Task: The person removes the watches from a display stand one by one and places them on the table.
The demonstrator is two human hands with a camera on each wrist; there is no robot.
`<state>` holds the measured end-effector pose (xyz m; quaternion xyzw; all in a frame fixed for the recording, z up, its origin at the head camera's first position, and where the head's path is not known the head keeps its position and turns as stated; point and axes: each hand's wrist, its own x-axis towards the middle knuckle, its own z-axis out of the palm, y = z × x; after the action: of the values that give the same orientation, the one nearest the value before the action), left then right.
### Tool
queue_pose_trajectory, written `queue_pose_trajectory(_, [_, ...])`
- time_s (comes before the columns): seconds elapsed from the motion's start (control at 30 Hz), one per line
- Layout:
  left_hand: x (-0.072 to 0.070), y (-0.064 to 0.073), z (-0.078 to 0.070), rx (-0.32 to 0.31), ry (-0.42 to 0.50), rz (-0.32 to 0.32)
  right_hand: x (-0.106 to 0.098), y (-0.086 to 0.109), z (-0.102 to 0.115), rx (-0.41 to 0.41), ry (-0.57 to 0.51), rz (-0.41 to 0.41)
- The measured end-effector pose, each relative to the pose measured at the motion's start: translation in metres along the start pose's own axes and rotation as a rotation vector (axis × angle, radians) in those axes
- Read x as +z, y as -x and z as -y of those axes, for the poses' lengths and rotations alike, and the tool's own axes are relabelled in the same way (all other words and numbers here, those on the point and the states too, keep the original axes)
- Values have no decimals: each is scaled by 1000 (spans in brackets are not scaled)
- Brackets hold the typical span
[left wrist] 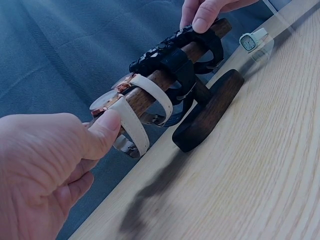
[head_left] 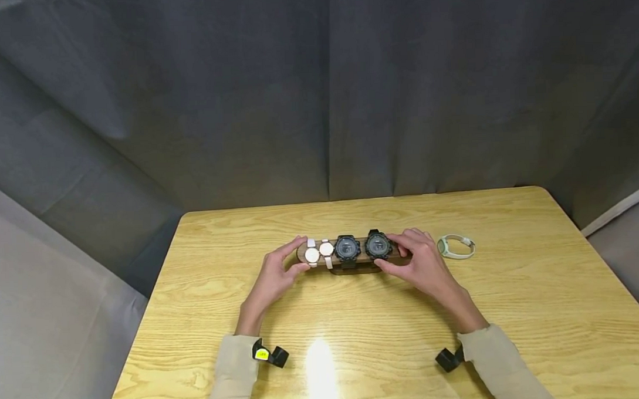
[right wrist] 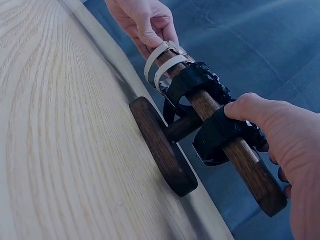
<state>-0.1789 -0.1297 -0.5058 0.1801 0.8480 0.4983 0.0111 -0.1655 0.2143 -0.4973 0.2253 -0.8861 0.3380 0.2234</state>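
Note:
A dark wooden T-bar watch stand point(head_left: 361, 268) bears two white-strapped watches with rose-gold cases and two black digital watches in a row. At the left end, my left hand point(head_left: 272, 277) pinches the outermost white-strapped watch point(left wrist: 132, 120), its thumb on the strap. The other white-strapped watch point(head_left: 327, 249) sits close beside it. My right hand point(head_left: 424, 260) grips the rightmost black watch point(head_left: 378, 245) between thumb and fingers, around the bar. Between the hands is the second black watch point(head_left: 347, 248). The bar's right end point(right wrist: 270, 200) extends bare past the gripped watch.
A pale green watch point(head_left: 457, 246) lies on the wooden table point(head_left: 196, 309), right of my right hand. Dark curtains point(head_left: 327, 105) hang behind the table's back edge. Each sleeve carries a small black wrist camera point(head_left: 279, 356).

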Motion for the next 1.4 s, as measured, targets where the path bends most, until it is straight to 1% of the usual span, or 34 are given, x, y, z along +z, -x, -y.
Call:
queue_pose_trajectory(0.13, [0,0,0,3,-6,-3,-2,0,-1,7,-10,3])
queue_pose_trajectory(0.33, [1,-2,-1,2,-3,-6,-3,0,-4,-6,-25,-6])
queue_pose_trajectory(0.63, [1,-2,-1,3,-6,-1,-3,2,-6,-15,-27,-14])
queue_pose_trajectory(1.03, [0,0,-1,2,1,9,-3,1,-6,-19,-25,-2])
queue_pose_trajectory(1.4, [-1,0,-2,-2,-2,7,-4,1,-5,5,-24,14])
